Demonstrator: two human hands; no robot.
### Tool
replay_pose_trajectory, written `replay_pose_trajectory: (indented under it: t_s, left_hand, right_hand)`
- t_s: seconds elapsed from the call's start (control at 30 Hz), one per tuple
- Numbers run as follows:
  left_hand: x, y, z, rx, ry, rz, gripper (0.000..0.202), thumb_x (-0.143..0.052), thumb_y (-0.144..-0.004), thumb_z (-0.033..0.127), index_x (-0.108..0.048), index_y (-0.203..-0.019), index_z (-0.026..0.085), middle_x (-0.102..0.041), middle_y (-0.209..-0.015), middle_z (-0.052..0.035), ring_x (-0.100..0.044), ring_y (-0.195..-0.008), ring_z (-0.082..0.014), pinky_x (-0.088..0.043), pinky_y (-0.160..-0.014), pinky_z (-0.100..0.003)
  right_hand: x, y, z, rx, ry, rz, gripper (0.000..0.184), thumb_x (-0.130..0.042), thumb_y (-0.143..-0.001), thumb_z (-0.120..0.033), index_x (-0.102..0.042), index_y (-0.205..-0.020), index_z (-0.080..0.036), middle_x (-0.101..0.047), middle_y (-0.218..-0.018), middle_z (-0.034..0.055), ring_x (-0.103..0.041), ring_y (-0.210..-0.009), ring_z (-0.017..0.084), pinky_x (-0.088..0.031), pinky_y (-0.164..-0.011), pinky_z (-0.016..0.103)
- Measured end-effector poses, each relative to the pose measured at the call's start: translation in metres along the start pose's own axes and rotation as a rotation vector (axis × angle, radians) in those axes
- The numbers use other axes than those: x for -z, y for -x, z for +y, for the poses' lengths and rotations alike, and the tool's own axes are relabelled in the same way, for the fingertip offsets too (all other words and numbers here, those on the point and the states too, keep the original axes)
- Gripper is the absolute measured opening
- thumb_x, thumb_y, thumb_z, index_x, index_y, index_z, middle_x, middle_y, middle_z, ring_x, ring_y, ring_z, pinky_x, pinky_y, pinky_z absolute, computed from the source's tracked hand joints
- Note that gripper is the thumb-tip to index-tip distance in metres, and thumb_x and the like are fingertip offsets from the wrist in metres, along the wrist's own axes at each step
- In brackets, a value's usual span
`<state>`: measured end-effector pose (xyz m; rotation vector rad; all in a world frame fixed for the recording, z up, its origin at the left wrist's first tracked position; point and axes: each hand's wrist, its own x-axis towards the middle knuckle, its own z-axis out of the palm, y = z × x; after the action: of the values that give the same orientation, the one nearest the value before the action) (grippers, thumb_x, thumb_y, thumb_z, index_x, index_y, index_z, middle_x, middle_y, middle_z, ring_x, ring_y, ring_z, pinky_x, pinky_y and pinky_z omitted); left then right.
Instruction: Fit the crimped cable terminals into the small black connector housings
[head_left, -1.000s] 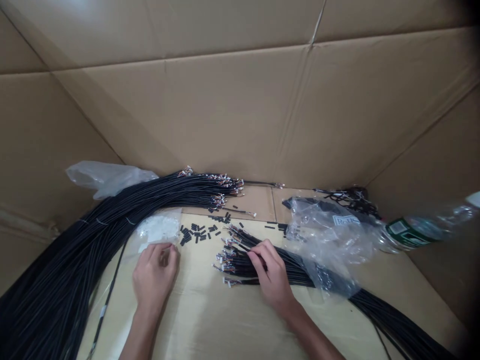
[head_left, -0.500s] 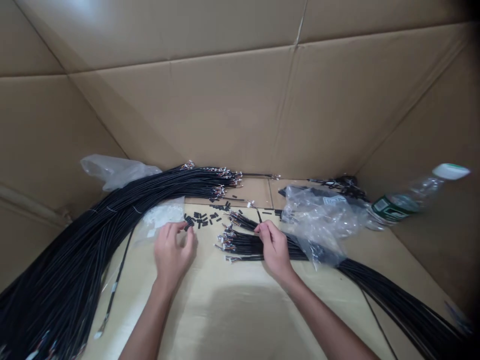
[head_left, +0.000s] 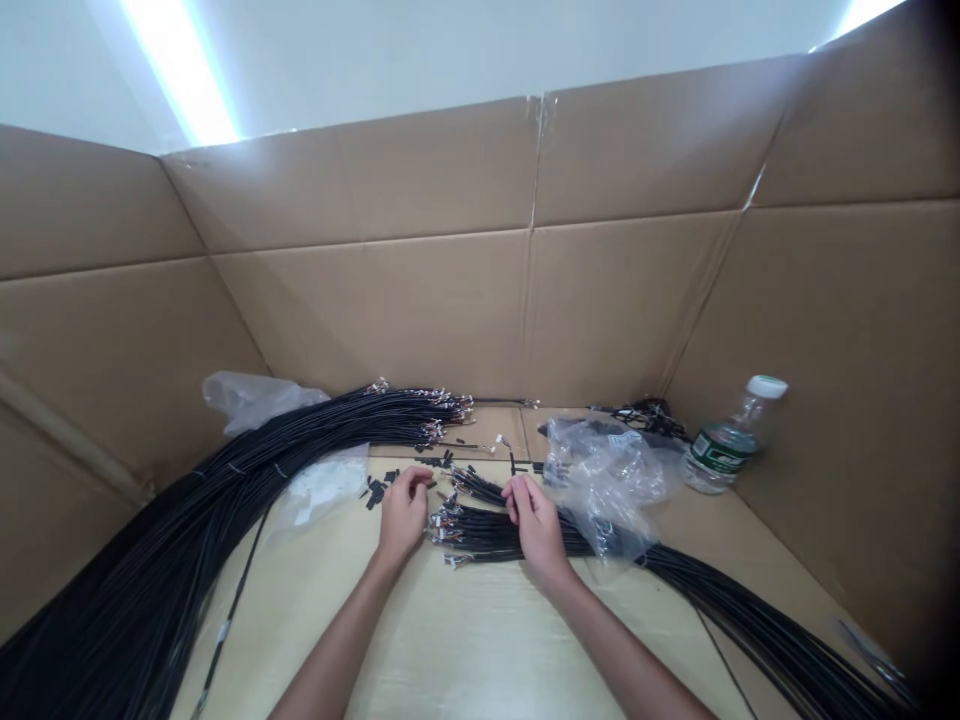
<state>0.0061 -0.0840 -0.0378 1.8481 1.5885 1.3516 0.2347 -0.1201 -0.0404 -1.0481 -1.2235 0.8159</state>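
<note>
Right hand [head_left: 534, 530] has a thin black cable [head_left: 513, 465] pinched, end poking up by the board's [head_left: 465, 640] far edge. Left hand [head_left: 405, 515] is curled narrow near loose black sleeves [head_left: 375, 490], can't tell if it's got anything. There's a flat clear bag [head_left: 334, 478] at the far left corner with white bits inside, too blurry to name. Crumpled bag [head_left: 600, 480] on the right hides part of 1 cable bundle [head_left: 484, 530]. Capped bottle [head_left: 720, 455] near the far right corner, liquid level's unclear.
</note>
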Motion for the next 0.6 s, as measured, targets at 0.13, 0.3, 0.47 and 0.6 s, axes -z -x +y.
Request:
replay_pose_trajectory:
  t_s: [0.13,0.3,0.47,0.6]
  left_hand:
    - [-0.001,0.002,-0.01,0.006,0.01,-0.029,0.027,-0.049,-0.093,0.017,-0.074,-0.103,0.02,-0.078,-0.108,-0.008,-0.072,-0.103,-0.0256,-0.052,-0.096,-0.041]
    - [0.0,0.011,-0.006,-0.007,0.006,-0.043,0.023,-0.053,-0.102,0.032,-0.074,-0.106,0.021,-0.076,-0.111,-0.0085,-0.07,-0.101,-0.0252,-0.052,-0.093,-0.039]
    - [0.003,0.015,0.014,-0.095,-0.019,-0.128,0.018,-0.061,-0.102,0.037,-0.071,-0.106,0.023,-0.073,-0.108,-0.0091,-0.066,-0.103,-0.0272,-0.049,-0.094,-0.041]
    - [0.003,0.017,0.022,-0.193,-0.065,-0.197,0.014,-0.059,-0.103,0.031,-0.069,-0.098,0.023,-0.07,-0.1,-0.0076,-0.063,-0.099,-0.0273,-0.045,-0.094,-0.043]
  right_hand:
    - [0.003,-0.012,0.005,-0.06,-0.01,-0.027,0.054,-0.043,-0.106,-0.068,-0.06,-0.087,-0.019,-0.05,-0.069,-0.0001,-0.049,-0.06,0.016,-0.039,-0.059,0.03]
    - [0.009,-0.04,0.006,-0.067,0.074,-0.174,0.05,-0.05,-0.104,-0.066,-0.057,-0.084,-0.02,-0.054,-0.068,0.0004,-0.054,-0.062,0.018,-0.042,-0.061,0.031]
    - [0.005,-0.042,0.003,0.095,0.303,-0.088,0.044,-0.068,-0.098,-0.049,-0.043,-0.074,-0.022,-0.049,-0.08,0.0013,-0.048,-0.078,0.02,-0.039,-0.077,0.033]
    - [-0.002,-0.036,0.005,0.155,0.401,-0.207,0.025,-0.066,-0.098,-0.033,-0.048,-0.083,-0.022,-0.061,-0.097,0.0053,-0.056,-0.097,0.025,-0.041,-0.09,0.037]
